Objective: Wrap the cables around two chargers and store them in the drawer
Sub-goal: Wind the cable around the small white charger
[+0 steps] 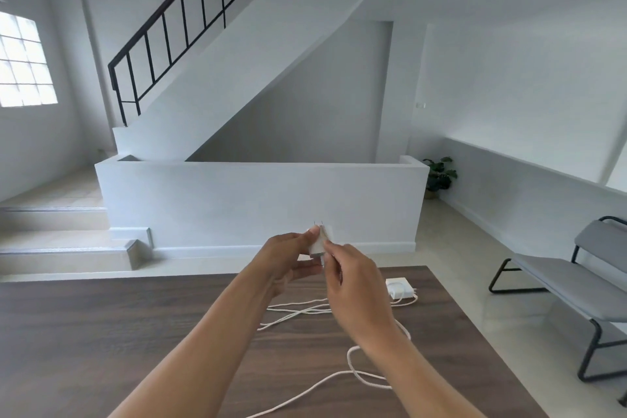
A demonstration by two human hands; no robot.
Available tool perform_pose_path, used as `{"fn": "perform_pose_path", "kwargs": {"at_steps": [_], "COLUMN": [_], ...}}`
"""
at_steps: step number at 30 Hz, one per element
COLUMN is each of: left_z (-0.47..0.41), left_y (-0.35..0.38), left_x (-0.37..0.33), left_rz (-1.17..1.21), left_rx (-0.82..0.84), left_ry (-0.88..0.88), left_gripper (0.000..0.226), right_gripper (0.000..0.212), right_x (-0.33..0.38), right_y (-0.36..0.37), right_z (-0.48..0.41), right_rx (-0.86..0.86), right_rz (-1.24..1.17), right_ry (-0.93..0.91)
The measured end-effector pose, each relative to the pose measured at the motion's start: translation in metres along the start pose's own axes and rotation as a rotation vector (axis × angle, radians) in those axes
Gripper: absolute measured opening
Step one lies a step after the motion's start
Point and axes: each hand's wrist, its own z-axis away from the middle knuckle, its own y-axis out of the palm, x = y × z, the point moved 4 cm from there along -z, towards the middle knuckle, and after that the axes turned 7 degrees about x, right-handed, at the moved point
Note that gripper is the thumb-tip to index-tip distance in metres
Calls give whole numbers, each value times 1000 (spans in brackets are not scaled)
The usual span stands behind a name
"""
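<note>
Above table (101, 332), two hands (291, 258) (351, 278) gripping one charger (318, 245)

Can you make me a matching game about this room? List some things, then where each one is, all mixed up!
Things:
1. charger with prongs up
2. second charger
3. potted plant
4. grey bench

Places:
A. on the floor in the far corner
B. lying on the wooden table
C. held up by the left hand and right hand
D. on the floor to the right of the table

Right pairs: 1-C, 2-B, 3-A, 4-D
</note>
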Motion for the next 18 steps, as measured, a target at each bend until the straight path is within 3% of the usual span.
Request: {"fn": "perform_pose_path", "kwargs": {"at_steps": [3,9,15,18], "left_z": [1,5,17,24], "left_y": [2,11,27,22], "left_x": [-5,-18,-27,-35], "left_rz": [83,121,-38,-246], "left_rx": [12,81,174,213], "left_ry": [-23,35,125,221], "left_gripper": [32,27,30,29], "right_gripper": [29,13,20,26], "right_x": [-1,-23,-54,-61], "right_y": [9,21,20,14], "right_z": [15,31,16,0], "right_rx": [-29,-78,75,177], "right_rz": [-13,-305,-478,-519], "right_ry": [-17,59,207,210]}}
